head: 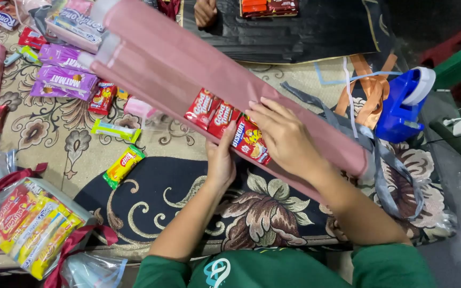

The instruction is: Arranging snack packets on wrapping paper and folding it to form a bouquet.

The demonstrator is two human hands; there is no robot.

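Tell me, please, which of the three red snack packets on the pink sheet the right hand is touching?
The packet nearest the right hand, lowest in the row; the other two lie further up the pink sheet.

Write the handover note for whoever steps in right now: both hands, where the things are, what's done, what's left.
Left hand: under the pink sheet's near edge, thumb against a red snack pack.
Right hand: flat on the sheet, fingers on the red biscuit pack.
Things: three red packs lie in a row on the long pink sheet, which lies slanted over the carpet. Loose snacks sit on the carpet at left; a yellow bar is nearest. Blue tape dispenser and ribbons at right.
Done: three packs placed on the sheet.
Left: sheet not closed, taped or tied.
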